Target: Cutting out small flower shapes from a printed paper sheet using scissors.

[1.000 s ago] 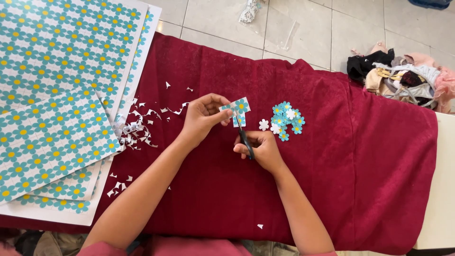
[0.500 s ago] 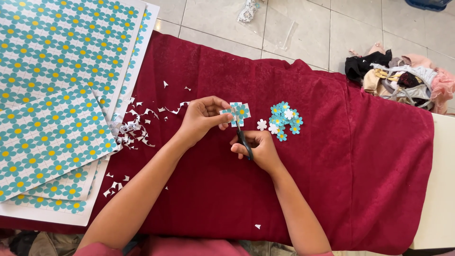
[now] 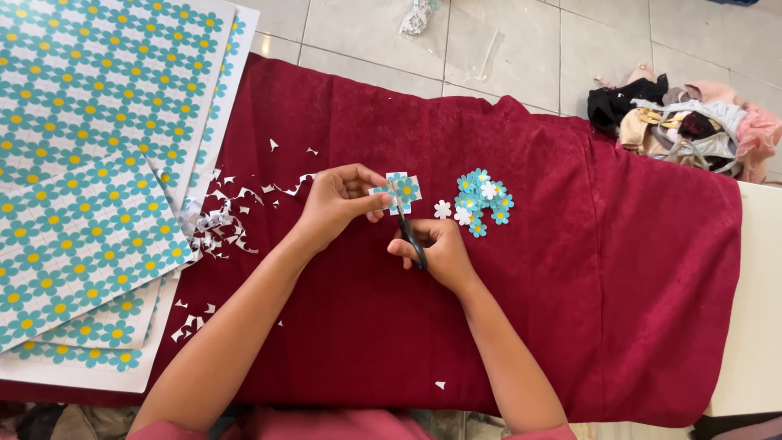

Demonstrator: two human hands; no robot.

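Observation:
My left hand [image 3: 338, 204] pinches a small square piece of paper [image 3: 401, 191] printed with blue flowers, held just above a dark red cloth [image 3: 586, 269]. My right hand [image 3: 436, 254] grips black scissors [image 3: 410, 234], and the blades point up into the paper's lower edge. Just right of the paper, a small pile of cut-out blue and white paper flowers [image 3: 481, 202] lies on the cloth.
Large sheets of blue flower-patterned paper [image 3: 90, 171] are stacked on the left. White paper scraps [image 3: 224, 220] are scattered between the sheets and my hands. A heap of clothing [image 3: 688, 122] lies at the upper right on a tiled floor [image 3: 521, 49].
The hands have shifted only slightly. The paper piece has turned a little in my left hand while the scissors stay at its lower edge.

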